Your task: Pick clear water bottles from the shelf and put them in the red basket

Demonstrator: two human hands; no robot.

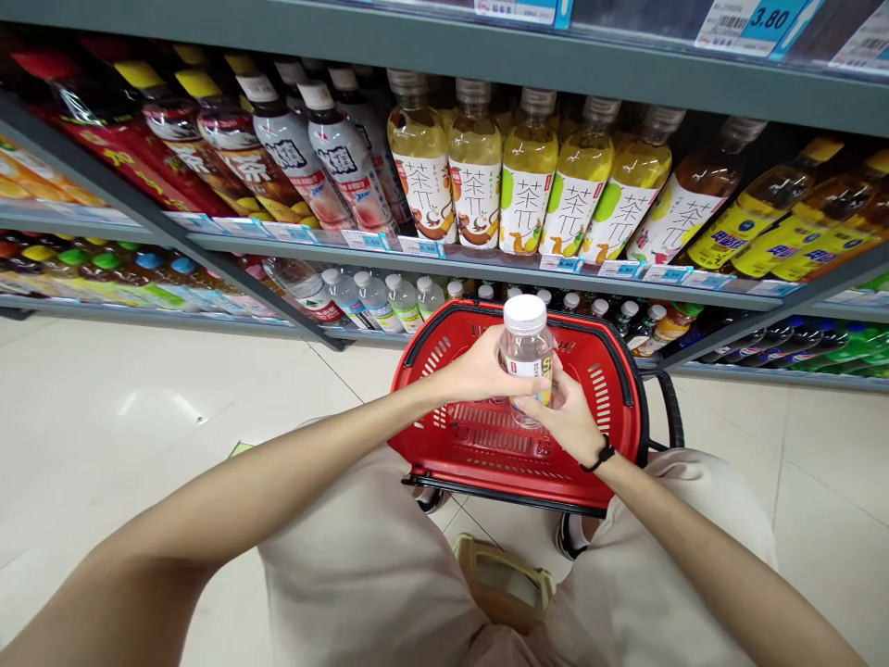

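Observation:
A clear bottle (526,347) with a white cap and a white and yellow label stands upright between both hands, over a red shopping basket (615,417). My left hand (479,371) wraps its left side. My right hand (569,417), with a black band at the wrist, grips its lower right side. The basket rests on the floor in front of my knees and looks empty inside.
Shelves (486,264) of drinks fill the view ahead: tea bottles with yellow-green liquid (528,176) on the middle shelf, smaller bottles below, price tags along the edges. Pale tiled floor (139,408) spreads to the left. A tan object (504,579) lies between my legs.

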